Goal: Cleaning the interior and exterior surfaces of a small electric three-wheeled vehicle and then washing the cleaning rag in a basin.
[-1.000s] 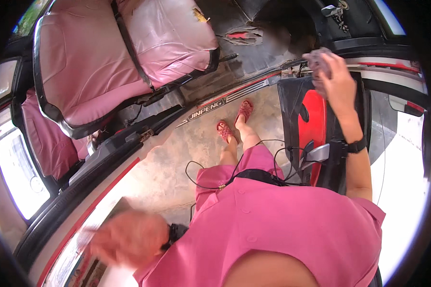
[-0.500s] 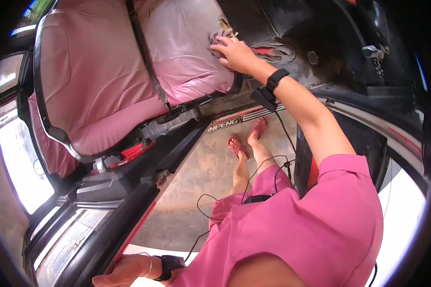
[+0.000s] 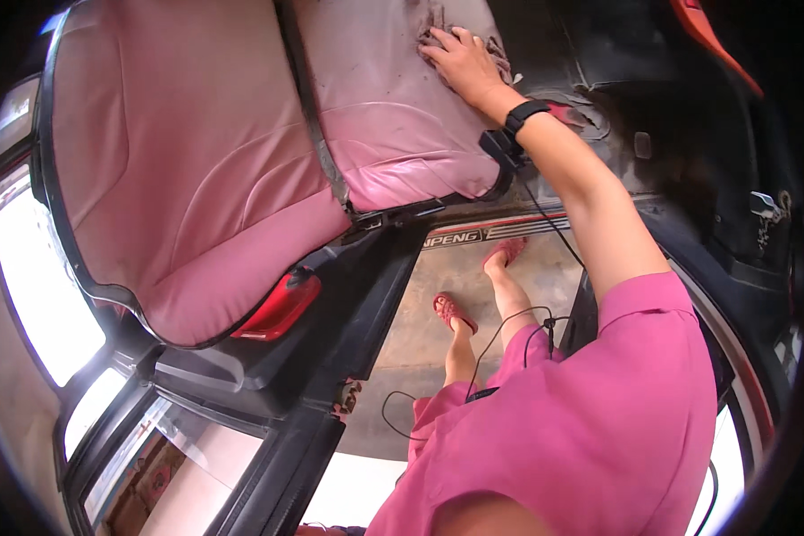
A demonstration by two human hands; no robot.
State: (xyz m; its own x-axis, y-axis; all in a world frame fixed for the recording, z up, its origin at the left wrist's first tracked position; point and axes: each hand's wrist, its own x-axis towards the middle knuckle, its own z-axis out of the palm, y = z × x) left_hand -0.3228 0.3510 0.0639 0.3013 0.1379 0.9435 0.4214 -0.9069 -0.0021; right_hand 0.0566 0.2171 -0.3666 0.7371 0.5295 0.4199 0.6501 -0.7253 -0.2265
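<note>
I'm at the open side of a vehicle's cabin, looking down into it. What tells me so is the pink padded seat [image 3: 402, 80], its cover creased and seamed, and the bright window [image 3: 40, 277] beyond it. A black-framed glass pane [image 3: 179, 464] sits nearer me, and a striped, lettered sill [image 3: 527, 229] edges the dark cabin floor [image 3: 545, 45]. My red sandals [image 3: 454, 312] are outside that sill, on bare, stained ground [image 3: 411, 330] that looks like concrete.

Cloth [image 3: 433, 25] — mottled grey-brown, seats [image 3: 196, 179] pink and black-edged, shirt [image 3: 563, 393] plain pink, sandals [image 3: 456, 314] red, wristband [image 3: 527, 113] black, ground [image 3: 402, 353] blotchy beige-grey, sill strip [image 3: 527, 230] — striped dark and pale.
</note>
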